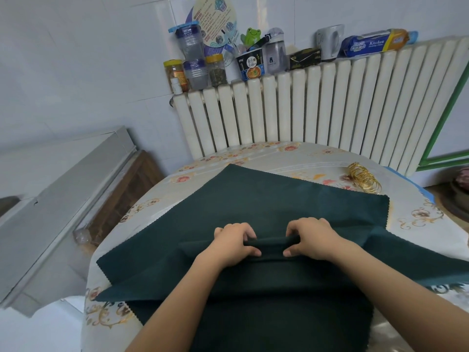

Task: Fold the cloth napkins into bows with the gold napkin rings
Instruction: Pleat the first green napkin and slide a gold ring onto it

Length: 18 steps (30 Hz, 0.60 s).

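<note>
Both hands pinch the same raised pleat of a dark green cloth napkin point(291, 207). The left hand point(234, 241) has its fingers curled over the far side of the fold and its thumb pressed on the near side, the cloth caught between them. The right hand point(313, 237) mirrors it just beside, fingers over the top, thumb tip on the near face of the ridge. The two grips are narrow and close together, with a short stretch of the fold showing between the thumbs. The ridge runs left to right across the middle of the napkin, and the pinched part sits right at the fingertips of both hands.

Beyond the hands the napkin lies flat, spread cornerwise on the table point(418, 217), one corner pointing away from the person and the side corners reaching left and right. A second dark green layer lies under the forearms at the near edge; whether it is the same napkin or another cannot be told. The table wears a glossy floral cover. A cluster of gold napkin rings point(364, 177) lies on the far right of the table, just beyond the napkin's far right edge, well apart from both hands. Behind the table stands a white radiator point(317, 110), with jars point(217, 69), bottles and a noodle cup point(251, 63) along its top.
</note>
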Tool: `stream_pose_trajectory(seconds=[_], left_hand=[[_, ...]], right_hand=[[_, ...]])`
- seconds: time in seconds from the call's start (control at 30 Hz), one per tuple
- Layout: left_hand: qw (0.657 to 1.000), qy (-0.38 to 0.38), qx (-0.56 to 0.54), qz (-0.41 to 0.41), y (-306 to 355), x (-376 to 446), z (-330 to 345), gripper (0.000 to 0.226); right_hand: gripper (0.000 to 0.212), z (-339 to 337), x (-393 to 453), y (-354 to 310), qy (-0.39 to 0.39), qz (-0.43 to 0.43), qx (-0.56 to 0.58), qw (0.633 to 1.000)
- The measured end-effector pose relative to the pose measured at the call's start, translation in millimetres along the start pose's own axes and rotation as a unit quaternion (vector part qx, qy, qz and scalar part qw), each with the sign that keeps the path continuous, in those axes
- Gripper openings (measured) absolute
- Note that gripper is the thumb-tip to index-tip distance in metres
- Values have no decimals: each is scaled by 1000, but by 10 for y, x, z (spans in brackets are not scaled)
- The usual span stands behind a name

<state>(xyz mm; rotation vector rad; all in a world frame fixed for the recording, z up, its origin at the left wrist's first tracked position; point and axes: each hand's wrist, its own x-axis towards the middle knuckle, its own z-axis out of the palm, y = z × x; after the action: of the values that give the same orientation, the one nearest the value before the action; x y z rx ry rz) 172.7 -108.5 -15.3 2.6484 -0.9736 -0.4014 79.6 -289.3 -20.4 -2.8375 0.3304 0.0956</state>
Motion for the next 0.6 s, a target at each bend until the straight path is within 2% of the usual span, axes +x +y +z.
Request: stream_pose_trajectory(seconds=[0.07,0.23,0.27,0.33,0.37,0.5,0.6], left_hand=[[998,16,56,27,26,-15,-12,24],[984,141,76,75,28,-196,61,18],[980,160,82,86,31,-251,78,17],[974,181,90,105,52,-342,100,17],[973,183,87,111,54,-386,110,16],[978,157,56,126,-1,-558,187,13],[982,127,38,137,-67,-664,256,18]], right_hand=[[36,3,-11,-26,41,-16,-22,999],[25,112,-89,-39,184,-73,-25,980],[25,150,-110,-33,212,-94,-24,973],[36,177,-180,-35,245,-120,-17,962],[41,173,-217,-34,237,-125,-13,963],[26,165,-385,39,145,-125,29,981],[31,172,-517,81,97,-127,51,986]])
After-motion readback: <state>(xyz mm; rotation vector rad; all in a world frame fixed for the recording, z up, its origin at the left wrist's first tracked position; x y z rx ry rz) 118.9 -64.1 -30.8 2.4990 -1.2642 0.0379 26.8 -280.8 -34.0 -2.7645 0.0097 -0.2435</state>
